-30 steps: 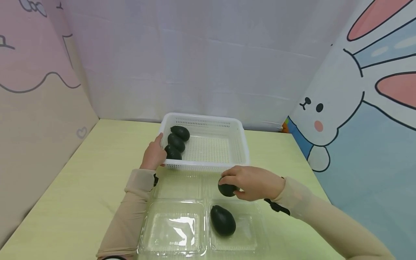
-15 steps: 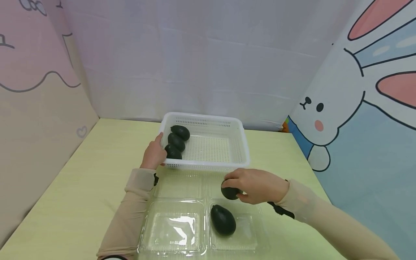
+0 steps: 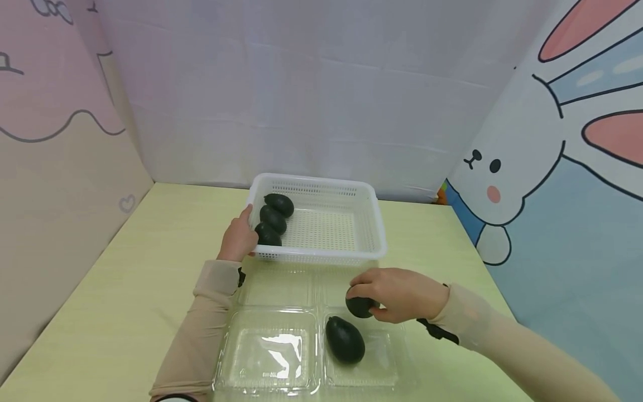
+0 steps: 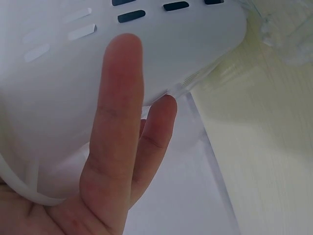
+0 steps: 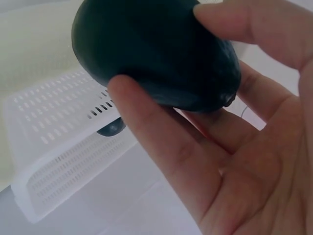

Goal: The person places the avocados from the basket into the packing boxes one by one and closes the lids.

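Observation:
My right hand (image 3: 397, 293) holds a dark green avocado (image 5: 156, 54) between thumb and fingers, over the back right compartment of the clear plastic tray (image 3: 318, 346). Another avocado (image 3: 345, 340) lies in the tray's front right compartment, just in front of this hand. My left hand (image 3: 238, 239) grips the front left corner of the white plastic basket (image 3: 321, 255). In the left wrist view its fingers (image 4: 120, 107) lie along the basket's outer wall, and the thumb is hidden. Three avocados (image 3: 273, 219) lie in a row along the basket's left side.
The basket stands directly behind the clear tray on the pale yellow table (image 3: 166, 262). A white cloth wall (image 3: 301, 100) rises at the back. Printed panels (image 3: 567, 223) flank the table on both sides.
My right hand has moved slightly right and toward me, from beside the basket's front rim, still holding its avocado. The left hand and the basket have stayed in place.

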`<state>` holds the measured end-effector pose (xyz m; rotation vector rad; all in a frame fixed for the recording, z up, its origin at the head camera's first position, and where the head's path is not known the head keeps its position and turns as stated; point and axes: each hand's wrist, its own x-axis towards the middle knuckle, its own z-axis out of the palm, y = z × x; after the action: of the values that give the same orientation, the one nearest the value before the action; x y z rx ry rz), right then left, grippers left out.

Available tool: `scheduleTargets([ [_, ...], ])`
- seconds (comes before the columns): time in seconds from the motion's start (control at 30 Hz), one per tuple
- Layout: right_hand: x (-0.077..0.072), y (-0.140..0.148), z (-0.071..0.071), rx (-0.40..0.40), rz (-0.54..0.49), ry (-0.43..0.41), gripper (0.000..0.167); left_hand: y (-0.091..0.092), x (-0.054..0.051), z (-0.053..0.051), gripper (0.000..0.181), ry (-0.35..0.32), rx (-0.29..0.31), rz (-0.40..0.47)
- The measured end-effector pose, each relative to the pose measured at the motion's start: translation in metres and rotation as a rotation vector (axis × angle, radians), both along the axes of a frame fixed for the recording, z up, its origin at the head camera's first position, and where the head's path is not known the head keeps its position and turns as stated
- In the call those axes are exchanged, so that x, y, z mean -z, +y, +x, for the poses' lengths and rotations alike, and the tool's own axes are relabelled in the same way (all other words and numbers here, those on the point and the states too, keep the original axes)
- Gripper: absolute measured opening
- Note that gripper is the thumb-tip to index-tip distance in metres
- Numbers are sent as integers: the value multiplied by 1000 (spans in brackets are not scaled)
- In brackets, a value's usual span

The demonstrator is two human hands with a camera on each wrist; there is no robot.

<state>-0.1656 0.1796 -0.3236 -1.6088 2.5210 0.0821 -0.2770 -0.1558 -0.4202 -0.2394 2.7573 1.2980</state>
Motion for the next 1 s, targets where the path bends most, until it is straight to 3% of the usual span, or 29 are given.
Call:
scheduleTargets([
  [1.0,9,10,11,95,88,-102,33,0,-1,0,76,-2,6,-15],
])
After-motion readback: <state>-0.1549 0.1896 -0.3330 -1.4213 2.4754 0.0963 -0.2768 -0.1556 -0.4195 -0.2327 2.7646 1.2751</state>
